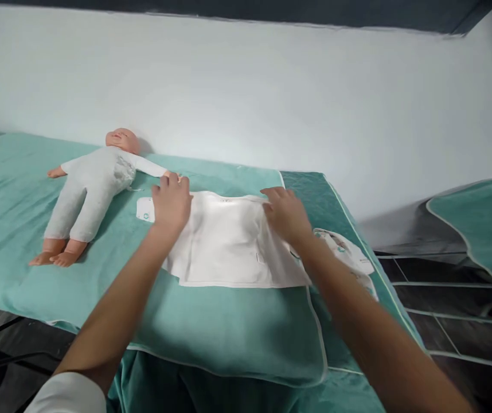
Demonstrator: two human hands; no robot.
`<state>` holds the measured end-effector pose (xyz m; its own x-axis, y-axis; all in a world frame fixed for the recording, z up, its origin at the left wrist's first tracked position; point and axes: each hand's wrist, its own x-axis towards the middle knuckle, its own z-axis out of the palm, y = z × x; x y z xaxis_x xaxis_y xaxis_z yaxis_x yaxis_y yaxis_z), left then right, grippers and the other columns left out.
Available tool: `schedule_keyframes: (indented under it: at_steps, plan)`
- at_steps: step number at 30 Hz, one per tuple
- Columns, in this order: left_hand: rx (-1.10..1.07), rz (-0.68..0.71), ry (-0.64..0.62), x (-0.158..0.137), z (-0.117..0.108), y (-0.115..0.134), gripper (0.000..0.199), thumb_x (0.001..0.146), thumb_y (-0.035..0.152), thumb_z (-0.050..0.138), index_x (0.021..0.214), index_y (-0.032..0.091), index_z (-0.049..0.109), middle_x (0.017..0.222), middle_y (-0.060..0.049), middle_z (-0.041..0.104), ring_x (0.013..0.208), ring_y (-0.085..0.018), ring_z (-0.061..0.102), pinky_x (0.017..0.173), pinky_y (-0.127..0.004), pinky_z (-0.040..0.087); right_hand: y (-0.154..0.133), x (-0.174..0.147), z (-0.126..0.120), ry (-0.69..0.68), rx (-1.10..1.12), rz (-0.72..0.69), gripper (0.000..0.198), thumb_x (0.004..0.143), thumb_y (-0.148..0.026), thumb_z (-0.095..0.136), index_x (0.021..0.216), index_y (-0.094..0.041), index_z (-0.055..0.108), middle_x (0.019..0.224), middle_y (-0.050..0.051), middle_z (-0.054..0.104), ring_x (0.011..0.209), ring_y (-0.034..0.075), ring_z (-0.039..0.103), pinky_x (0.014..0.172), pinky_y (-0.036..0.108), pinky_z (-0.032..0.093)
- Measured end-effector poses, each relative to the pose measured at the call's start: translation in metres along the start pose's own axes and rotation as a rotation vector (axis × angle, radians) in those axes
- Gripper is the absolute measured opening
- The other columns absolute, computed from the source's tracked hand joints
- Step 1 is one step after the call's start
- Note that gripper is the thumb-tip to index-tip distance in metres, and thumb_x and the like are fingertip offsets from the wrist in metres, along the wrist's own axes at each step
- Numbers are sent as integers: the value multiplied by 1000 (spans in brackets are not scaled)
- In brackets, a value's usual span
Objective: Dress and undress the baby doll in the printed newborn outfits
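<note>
A white baby shirt lies spread flat on the green bed cover, inner side up as far as I can tell. My left hand has its fingers curled onto the shirt's upper left part, near a white sleeve end with a small print. At the upper right part of the shirt, my right hand is closed on the cloth with bent fingers; its thumb is hidden. Left of the shirt, a baby doll with a white cloth body lies on its back, one arm stretched toward my left hand.
A crumpled white printed cloth lies beyond my right forearm. The green cover drapes over the bed's front edge. Behind it stands a white wall. Another green cloth hangs at the right, above dark floor tiles.
</note>
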<state>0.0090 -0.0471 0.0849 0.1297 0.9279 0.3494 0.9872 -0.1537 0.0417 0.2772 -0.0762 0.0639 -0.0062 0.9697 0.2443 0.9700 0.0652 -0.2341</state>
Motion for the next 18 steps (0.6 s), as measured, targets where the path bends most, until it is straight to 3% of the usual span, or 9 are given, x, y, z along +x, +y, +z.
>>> schedule_keyframes:
  at_steps: [1,3,7,9,11,18]
  plan:
    - [-23,33,-7,-9,13,9,36,99,26,52,131,12,62,139,-22,61,131,-40,56,104,-54,49,-12,-5,17,44,3,-25,44,96,-15,46,137,-13,62,144,17,62,136,34,53,113,50,44]
    - [-155,134,-137,-28,36,26,36,101,23,45,131,12,62,140,-19,62,129,-34,59,106,-48,51,-38,-16,47,4,89,-68,47,98,-17,44,143,-11,56,148,17,58,138,30,52,118,44,41]
    - [-250,198,-267,-47,66,38,43,102,23,41,139,8,58,157,-19,50,150,-33,43,123,-46,40,-64,-25,82,-85,58,154,55,103,-36,44,150,-8,48,160,18,47,150,35,40,125,52,31]
    - [-190,145,-255,-42,72,33,49,103,25,39,145,4,53,162,-22,44,154,-35,37,126,-49,35,-62,-22,86,-99,11,225,61,104,-42,41,155,-7,42,164,19,40,152,38,36,124,54,30]
    - [-145,85,-254,-33,73,25,53,104,27,37,150,3,50,161,-23,45,152,-35,41,127,-49,34,-57,-19,83,-122,-18,245,64,105,-44,39,158,-6,38,164,20,40,149,37,40,122,53,34]
    - [-90,108,-141,-9,74,13,58,102,30,42,158,16,45,169,-20,35,157,-36,34,129,-53,27,-52,-4,73,-49,-63,175,63,104,-40,41,160,-12,37,166,18,37,145,40,45,114,57,44]
